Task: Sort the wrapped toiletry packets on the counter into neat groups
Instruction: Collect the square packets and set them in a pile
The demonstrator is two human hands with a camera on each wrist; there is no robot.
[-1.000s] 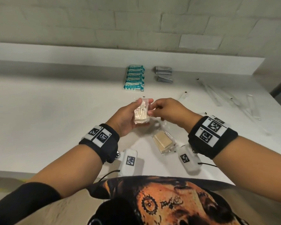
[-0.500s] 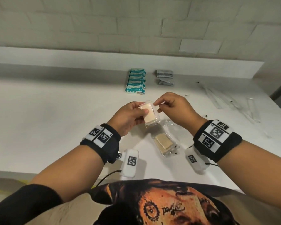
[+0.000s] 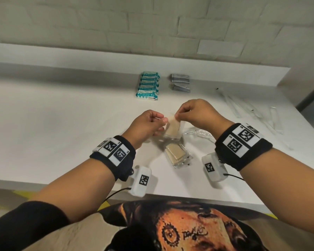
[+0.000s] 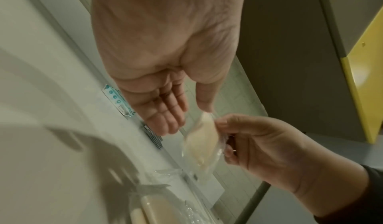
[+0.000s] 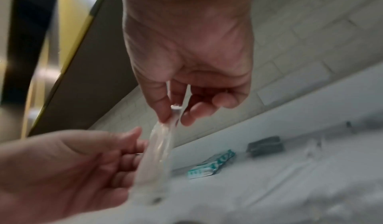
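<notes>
A beige packet in clear wrap (image 3: 173, 128) hangs upright above the counter between both hands. My right hand (image 3: 178, 115) pinches its top edge between thumb and forefinger, plainly seen in the right wrist view (image 5: 176, 116). My left hand (image 3: 161, 124) holds its left edge lightly, thumb at the top corner and fingertips behind (image 4: 190, 116). Below it, a small stack of matching beige packets (image 3: 178, 154) lies on the white counter (image 3: 62, 133). A row of teal packets (image 3: 148, 86) and two piles of grey sachets (image 3: 180, 82) sit near the back ledge.
Crumpled clear wrap (image 3: 198, 132) lies under my right wrist. Several long clear packets (image 3: 257, 113) are scattered at the right of the counter. A raised ledge and a brick wall (image 3: 152, 24) close the back. The counter's front edge runs just before my body.
The packet was turned from edge-on to face-on and shifted slightly right. My right hand's pinch moved to its top edge, and my left hand's hold loosened to the left edge.
</notes>
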